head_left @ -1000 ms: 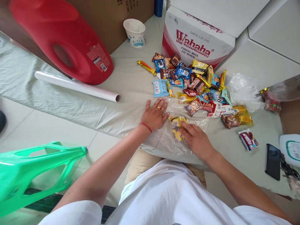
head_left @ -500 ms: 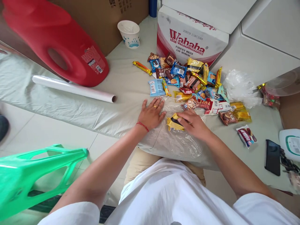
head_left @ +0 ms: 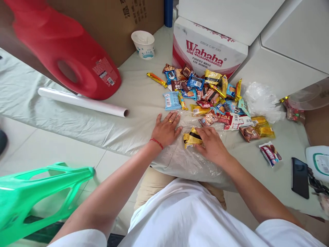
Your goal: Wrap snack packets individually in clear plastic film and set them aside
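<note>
- Pale grey plastic sheeting is spread over the counter [head_left: 77, 116], whose near edge runs across in front of the person's lap. Bare sheeting is left open to the left of the hands.
- A large red plastic jug [head_left: 64, 58] is laid on its side at the far left, well apart from the hands.
- A white-and-red cardboard carton [head_left: 209, 51] is stood at the back, touching the far side of the heap.
- A green plastic stool [head_left: 38, 192] is seen off the counter, low on the left.
- A long white roll of film [head_left: 82, 102] is laid just in front of the jug, its open end pointed towards the hands.
- A heap of mixed coloured snack wrappers [head_left: 205, 91] is piled beyond the right hand, its nearest pieces near the fingertips.
- A clear plastic bag [head_left: 190, 164] is laid at the near edge and droops over it. It is pressed by both hands.
- The left hand [head_left: 166, 129] is laid flat on the bag's left part, fingers spread wide, with nothing held.
- The right hand [head_left: 211, 144] is closed narrowly on the packet's right end.
- A yellow-and-black foil snack packet [head_left: 191, 138] is found between the two hands, its long axis left to right and its left end just beside the left thumb. Whether it is inside the bag or on top cannot be told.
- A black phone [head_left: 300, 177] is laid far right, well apart.
</note>
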A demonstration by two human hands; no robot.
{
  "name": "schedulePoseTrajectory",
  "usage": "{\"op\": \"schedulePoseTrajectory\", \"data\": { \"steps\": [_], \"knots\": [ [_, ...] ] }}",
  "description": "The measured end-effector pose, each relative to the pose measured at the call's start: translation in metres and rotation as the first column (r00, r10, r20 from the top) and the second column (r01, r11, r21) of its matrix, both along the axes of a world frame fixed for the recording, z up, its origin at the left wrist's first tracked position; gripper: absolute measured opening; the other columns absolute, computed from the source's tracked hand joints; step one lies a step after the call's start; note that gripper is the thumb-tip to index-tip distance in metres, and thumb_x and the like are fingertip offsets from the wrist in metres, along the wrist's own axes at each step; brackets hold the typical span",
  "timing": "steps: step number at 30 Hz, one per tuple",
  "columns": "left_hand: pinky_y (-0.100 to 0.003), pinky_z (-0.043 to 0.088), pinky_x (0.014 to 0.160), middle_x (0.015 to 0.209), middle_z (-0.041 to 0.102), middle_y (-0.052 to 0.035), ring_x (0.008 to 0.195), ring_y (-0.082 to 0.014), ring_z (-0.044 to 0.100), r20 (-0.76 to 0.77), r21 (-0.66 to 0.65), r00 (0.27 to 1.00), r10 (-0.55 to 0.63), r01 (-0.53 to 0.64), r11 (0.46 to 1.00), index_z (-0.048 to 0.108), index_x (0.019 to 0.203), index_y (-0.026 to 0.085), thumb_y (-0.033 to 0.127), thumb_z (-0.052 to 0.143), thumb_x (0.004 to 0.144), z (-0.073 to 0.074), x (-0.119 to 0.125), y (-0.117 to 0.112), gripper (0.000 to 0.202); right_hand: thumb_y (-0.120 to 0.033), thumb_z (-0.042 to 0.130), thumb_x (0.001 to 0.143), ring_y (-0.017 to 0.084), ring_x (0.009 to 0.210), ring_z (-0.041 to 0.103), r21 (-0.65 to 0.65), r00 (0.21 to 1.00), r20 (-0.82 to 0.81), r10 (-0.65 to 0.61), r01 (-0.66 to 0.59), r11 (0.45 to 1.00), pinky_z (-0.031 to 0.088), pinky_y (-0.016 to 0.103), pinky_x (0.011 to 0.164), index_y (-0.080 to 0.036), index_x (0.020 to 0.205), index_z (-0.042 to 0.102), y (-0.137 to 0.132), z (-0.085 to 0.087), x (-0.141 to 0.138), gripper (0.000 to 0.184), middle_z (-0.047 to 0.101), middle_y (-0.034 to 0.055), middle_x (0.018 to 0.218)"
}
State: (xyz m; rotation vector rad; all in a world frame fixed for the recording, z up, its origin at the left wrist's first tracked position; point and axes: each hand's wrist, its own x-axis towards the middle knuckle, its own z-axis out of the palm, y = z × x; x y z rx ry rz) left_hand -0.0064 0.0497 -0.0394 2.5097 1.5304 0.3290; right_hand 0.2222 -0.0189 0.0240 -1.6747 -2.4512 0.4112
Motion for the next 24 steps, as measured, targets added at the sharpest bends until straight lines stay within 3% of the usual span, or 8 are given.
{"op": "schedulePoseTrajectory", "data": {
  "steps": [3,5,8,10,14,19,24],
  "knots": [
    [-0.061,0.009,0.127,0.167,0.033,-0.0093,0.155,-0.026,0.03,0.001,0.0,1.0,-0.008,0.008,1.0,0.037,0.159,0.022,0.046,0.028,0.105,0.0,0.0,0.0,0.06,-0.032,0.059,0.092,0.037,0.124,0.05,0.038,0.995,-0.097,0.014,-0.011,0.999,0.045,0.055,0.106,-0.011,0.15,0.047,0.009,0.009,0.014,0.063,0.061,0.0205,0.134],
    [-0.061,0.01,0.127,0.167,0.033,-0.0095,0.155,-0.026,0.031,0.005,-0.002,1.0,-0.009,0.009,1.0,0.038,0.159,0.022,0.046,0.028,0.105,0.001,0.0,0.0,0.06,-0.031,0.059,0.093,0.036,0.128,0.049,0.025,0.989,-0.114,0.095,-0.093,0.995,0.044,0.055,0.108,-0.014,0.153,0.044,0.014,0.016,0.016,0.064,0.059,0.0192,0.138],
    [-0.062,0.011,0.127,0.167,0.034,-0.0103,0.155,-0.0271,0.032,0.006,-0.004,1.0,-0.007,0.007,1.0,0.038,0.159,0.022,0.046,0.029,0.105,0.002,0.0,-0.001,0.06,-0.027,0.066,0.091,0.037,0.135,0.044,-0.072,0.969,-0.018,0.246,-0.246,0.967,0.039,0.056,0.112,-0.017,0.151,0.048,0.016,0.019,0.004,0.063,0.06,0.0166,0.139],
    [-0.062,0.011,0.127,0.167,0.034,-0.0107,0.155,-0.0272,0.032,0.006,0.006,1.0,-0.007,0.007,1.0,0.038,0.159,0.021,0.045,0.029,0.105,0.002,0.0,-0.001,0.06,-0.026,0.072,0.088,0.037,0.134,0.045,-0.111,0.959,0.076,0.273,-0.264,0.958,0.039,0.056,0.111,-0.017,0.148,0.051,0.016,0.016,-0.007,0.064,0.062,0.0168,0.135],
    [-0.062,0.012,0.127,0.166,0.035,-0.0109,0.154,-0.0268,0.032,-0.007,0.026,1.0,-0.006,0.006,1.0,0.039,0.158,0.021,0.046,0.028,0.105,0.001,-0.001,0.0,0.06,-0.022,0.073,0.087,0.036,0.125,0.05,-0.057,0.957,0.156,0.244,-0.238,0.97,0.041,0.055,0.107,-0.017,0.146,0.052,0.011,0.005,-0.018,0.063,0.064,0.0169,0.129],
    [-0.065,0.014,0.126,0.166,0.035,-0.0102,0.154,-0.027,0.033,-0.028,0.037,1.0,0.003,-0.001,0.999,0.038,0.159,0.023,0.046,0.027,0.106,-0.001,-0.001,-0.002,0.059,-0.023,0.072,0.086,0.036,0.119,0.05,-0.034,0.988,0.097,0.12,-0.118,0.992,0.045,0.052,0.102,-0.014,0.144,0.051,-0.001,-0.005,0.0,0.062,0.063,0.0171,0.124],
    [-0.072,0.011,0.124,0.166,0.034,-0.0113,0.154,-0.0303,0.034,-0.031,0.019,0.999,0.042,-0.041,0.999,0.035,0.16,0.024,0.047,0.023,0.106,0.0,0.001,-0.011,0.059,-0.032,0.065,0.092,0.035,0.114,0.051,-0.017,0.995,-0.082,-0.057,0.056,0.998,0.048,0.052,0.099,-0.017,0.151,0.044,-0.011,0.006,0.019,0.065,0.061,0.0161,0.121]
  ]
}}
